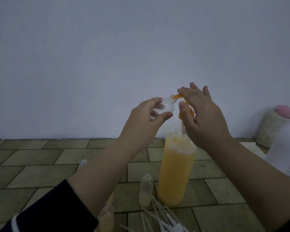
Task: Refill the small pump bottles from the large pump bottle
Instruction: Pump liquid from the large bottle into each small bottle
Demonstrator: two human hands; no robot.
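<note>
Left hand (145, 114) fingers grip a clear small bottle (158, 108), its mouth at the orange pump spout (228, 96); right hand (203, 118) fingers, straight, press the large pump bottle (175, 171) head.

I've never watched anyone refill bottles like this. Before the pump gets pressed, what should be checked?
1. Small clear bottle gripped firmly by left hand: ok.
2. Its mouth at the orange spout: ok, they appear to meet.
3. Right hand resting on the pump head: ok.
4. Large pump bottle upright on the tiled surface: ok.
5. Enough orange liquid left: ok.
6. Room inside the small bottle: cannot tell.
</note>
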